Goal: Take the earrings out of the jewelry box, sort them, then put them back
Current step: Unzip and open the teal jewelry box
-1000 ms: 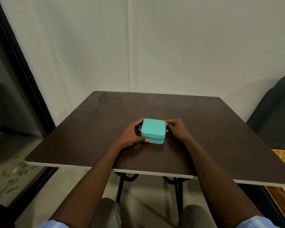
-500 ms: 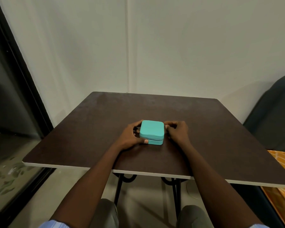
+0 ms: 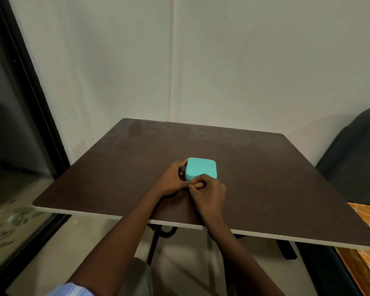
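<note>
Nearest the viewer, the right hand (image 3: 209,192) is curled at the front edge of the jewelry box (image 3: 200,168), fingertips pinched against it; what they pinch cannot be told. The left hand (image 3: 171,180) cups the box's left side, fingers wrapped around it. The closed turquoise box rests on the dark table (image 3: 265,167), near its middle.

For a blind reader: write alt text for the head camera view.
Two hands work at a closed turquoise jewelry box on a dark brown table. The left hand holds the box's left side, and the right hand is curled in a pinch at its near edge. No earrings are visible; a pale wall stands behind the table.
</note>
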